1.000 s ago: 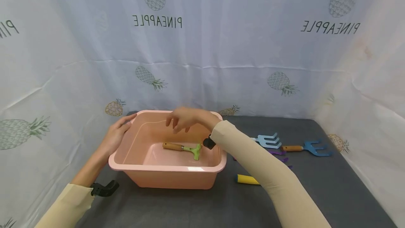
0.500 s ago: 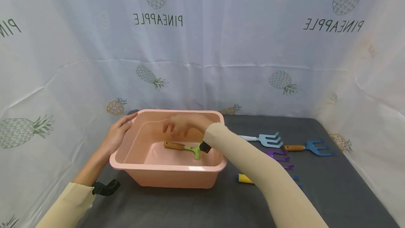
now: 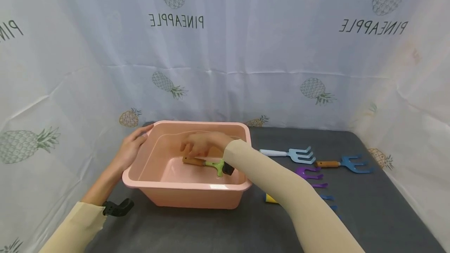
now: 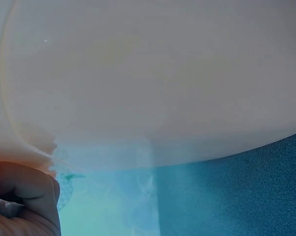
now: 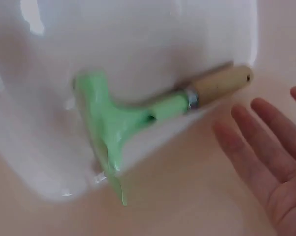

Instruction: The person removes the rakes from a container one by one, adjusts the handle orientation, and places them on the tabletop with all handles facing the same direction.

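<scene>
A pink plastic basin (image 3: pixel 186 196) stands on the dark table. Inside it lies a hand hoe (image 3: pixel 193 161) with a green head and wooden handle; in the right wrist view the hoe (image 5: pixel 217 86) shows its forked green end. My left hand (image 3: pixel 128 149) grips the basin's left rim near the back corner, and the left wrist view has its bent fingers (image 4: pixel 27 184) at the basin wall. Down inside the basin, my right hand (image 3: pixel 202 143) hovers over the wooden handle with nothing in it. Its fingers (image 5: pixel 258 132) are spread and apart from the handle in the right wrist view.
Right of the basin lie a light blue hand fork (image 3: pixel 299 155), a blue fork (image 3: pixel 351 164) with a wooden handle, and a purple fork (image 3: pixel 307 173). A yellow handle (image 3: pixel 270 198) and blue tines (image 3: pixel 327 197) show past my right sleeve. A pineapple-print curtain (image 3: pixel 225 50) encloses the table.
My right hand has lowered into the basin, down toward the hoe's wooden handle. My left hand keeps its hold on the rim, and the hoe has not moved.
</scene>
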